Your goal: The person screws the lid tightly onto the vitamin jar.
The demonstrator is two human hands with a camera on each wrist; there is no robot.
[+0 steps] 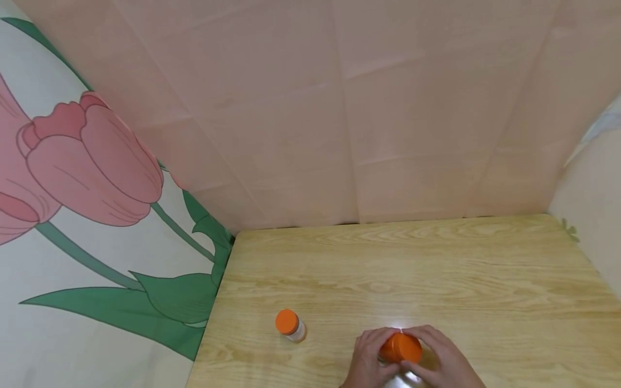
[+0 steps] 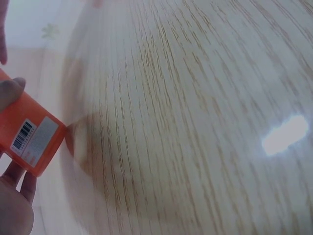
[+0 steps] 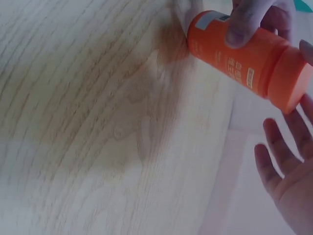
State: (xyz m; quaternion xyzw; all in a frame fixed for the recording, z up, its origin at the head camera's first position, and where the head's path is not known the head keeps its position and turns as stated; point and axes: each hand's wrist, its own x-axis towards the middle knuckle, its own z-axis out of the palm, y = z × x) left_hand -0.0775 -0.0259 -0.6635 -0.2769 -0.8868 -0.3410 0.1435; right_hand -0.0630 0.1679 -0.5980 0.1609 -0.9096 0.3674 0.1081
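Near the front edge of the head view, both hands are around an orange plastic bottle [image 1: 400, 347] with a ribbed-looking orange lid [image 3: 291, 81]. My left hand [image 1: 367, 358] grips the bottle's body. My right hand [image 1: 443, 355] holds the lid between thumb and fingers, its other fingers spread. In the left wrist view, a barcode label shows on the bottle [image 2: 36, 132] near its base, with the left hand [image 2: 14, 210] around it. The base appears to touch or nearly touch the table in the right wrist view.
A smaller jar with an orange lid [image 1: 287, 321] and a pale label stands to the left on the wood-grain table [image 1: 388, 264]. A pink cloth wall [image 1: 291, 134] closes off the back. A tulip-printed panel [image 1: 87, 161] borders the left side.
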